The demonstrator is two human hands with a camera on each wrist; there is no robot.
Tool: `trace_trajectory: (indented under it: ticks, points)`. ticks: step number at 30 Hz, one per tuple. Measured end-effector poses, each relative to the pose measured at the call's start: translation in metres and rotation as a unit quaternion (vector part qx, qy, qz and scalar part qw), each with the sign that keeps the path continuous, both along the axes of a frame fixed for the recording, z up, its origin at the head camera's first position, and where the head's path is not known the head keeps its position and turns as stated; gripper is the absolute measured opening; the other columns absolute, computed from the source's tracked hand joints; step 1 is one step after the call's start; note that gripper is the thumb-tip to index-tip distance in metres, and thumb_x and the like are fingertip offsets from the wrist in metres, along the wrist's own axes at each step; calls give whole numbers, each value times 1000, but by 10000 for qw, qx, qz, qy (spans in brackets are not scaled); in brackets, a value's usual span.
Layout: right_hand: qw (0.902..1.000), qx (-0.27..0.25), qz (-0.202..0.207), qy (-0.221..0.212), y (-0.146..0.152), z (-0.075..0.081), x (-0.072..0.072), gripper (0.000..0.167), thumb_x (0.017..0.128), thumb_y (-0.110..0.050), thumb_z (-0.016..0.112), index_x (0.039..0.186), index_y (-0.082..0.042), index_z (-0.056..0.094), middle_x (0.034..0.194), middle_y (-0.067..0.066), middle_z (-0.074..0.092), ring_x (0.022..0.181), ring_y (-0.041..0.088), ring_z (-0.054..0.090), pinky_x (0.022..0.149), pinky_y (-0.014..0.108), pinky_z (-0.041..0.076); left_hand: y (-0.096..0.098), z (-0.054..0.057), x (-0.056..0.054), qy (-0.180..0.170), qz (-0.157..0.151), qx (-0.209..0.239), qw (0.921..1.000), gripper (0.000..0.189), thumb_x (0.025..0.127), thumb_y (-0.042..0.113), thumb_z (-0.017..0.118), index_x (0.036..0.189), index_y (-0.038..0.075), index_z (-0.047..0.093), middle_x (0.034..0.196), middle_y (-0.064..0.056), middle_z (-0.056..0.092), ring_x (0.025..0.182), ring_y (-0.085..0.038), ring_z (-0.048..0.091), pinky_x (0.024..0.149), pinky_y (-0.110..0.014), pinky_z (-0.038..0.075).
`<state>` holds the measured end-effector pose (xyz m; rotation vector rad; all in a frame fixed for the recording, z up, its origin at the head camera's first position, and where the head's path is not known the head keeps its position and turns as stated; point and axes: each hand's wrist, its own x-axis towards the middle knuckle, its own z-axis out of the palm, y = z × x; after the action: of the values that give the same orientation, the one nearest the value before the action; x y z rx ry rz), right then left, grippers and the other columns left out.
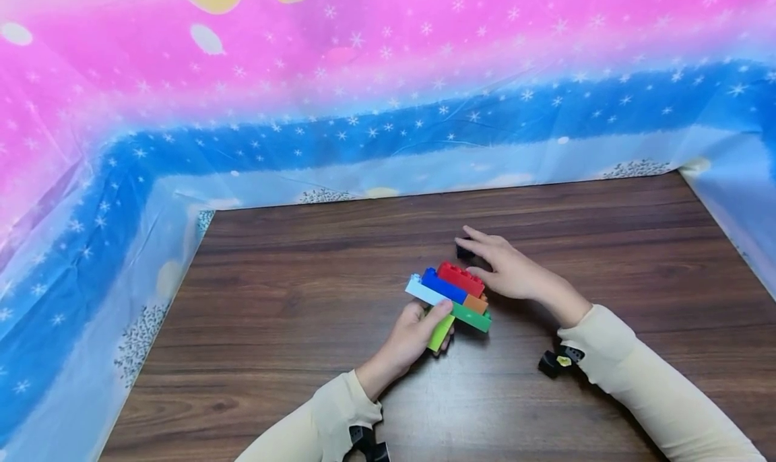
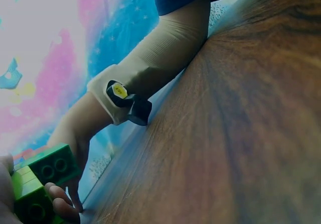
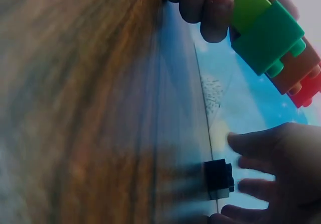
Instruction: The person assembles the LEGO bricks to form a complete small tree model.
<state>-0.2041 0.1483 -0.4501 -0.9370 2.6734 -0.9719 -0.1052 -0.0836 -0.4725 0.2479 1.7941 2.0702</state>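
Note:
My left hand (image 1: 411, 335) grips a built stack of toy building bricks (image 1: 445, 291) by its lime green brick (image 1: 440, 333), the thumb lying over the front. Above the lime brick are a light blue and a green brick (image 2: 57, 163), then a blue and an orange one, with a red brick (image 1: 459, 278) on top. The stack is tilted over the table. A small black brick (image 3: 218, 178) sits on the table just behind it. My right hand (image 1: 509, 268) reaches over beside that brick, fingers spread and apart from it in the right wrist view.
The brown wooden table (image 1: 261, 354) carries the work. A pink and blue cloth (image 1: 339, 135) with snowflakes stands along its back and sides. Black wrist cameras (image 1: 560, 361) are strapped at both cuffs, close to the tabletop.

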Motion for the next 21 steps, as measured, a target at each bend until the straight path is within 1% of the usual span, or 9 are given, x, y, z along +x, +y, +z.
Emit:
trace_trajectory:
  ticks: [3,5,6,9,12,14,16,18,21]
  points:
    - [9993,218,95,282,-2,-1,3,51,98,0,68,148,0,57,157,24,47,143,48,43,114,66,40,0,1,0,-4,-20,-5,10000,28,112,26,53,116,-2,59,77,-3,63,56,-13,58,50,-24,51]
    - [9989,217,112,410,-3,-1,5,44,93,5,70,137,-1,66,143,21,58,127,41,56,104,59,50,0,2,0,-14,-39,-14,10000,29,112,26,53,116,-2,59,76,-4,63,56,-13,58,50,-23,51]
    - [9985,213,124,479,-4,-1,6,40,92,6,72,131,-2,68,135,18,61,119,37,59,98,55,54,-1,2,1,-21,-48,-22,10000,29,112,26,53,117,-2,59,76,-4,63,56,-13,58,50,-24,51]
    - [9977,216,278,574,-4,1,10,33,90,8,75,121,-4,70,118,10,65,104,27,64,88,47,58,-1,3,1,-8,-84,-63,9999,30,112,26,53,118,-3,60,76,-5,63,56,-14,58,50,-24,51]
    - [9978,142,520,388,-1,4,12,32,91,7,75,119,-7,70,113,4,70,103,23,67,89,44,60,-1,2,1,19,-106,-81,9999,32,112,26,53,120,-4,60,76,-5,63,56,-14,58,51,-24,52]
    - [9976,-119,688,3,4,7,11,29,93,6,72,119,-7,69,110,3,71,100,21,67,86,41,61,-2,2,0,33,-111,-95,9999,32,111,25,54,121,-5,60,76,-6,63,56,-14,58,50,-24,51]
    - [9934,-543,761,-670,10,10,9,26,96,3,68,120,-5,67,109,4,72,91,22,67,79,38,61,-2,2,1,29,-142,-86,9999,33,111,25,54,124,-5,60,76,-7,63,56,-14,57,50,-25,51]
    - [9821,-999,732,-1421,18,14,6,24,101,-2,64,126,0,63,109,8,71,85,25,67,73,37,61,-2,1,1,18,-180,-70,9998,34,111,24,55,126,-6,58,76,-8,63,56,-14,57,50,-25,51]
    - [9573,-1596,598,-2334,25,19,3,32,107,-10,60,135,7,56,110,15,70,83,32,69,74,41,63,-2,1,0,44,-237,-35,9997,34,111,23,55,128,-7,57,76,-8,62,56,-14,57,50,-24,51]
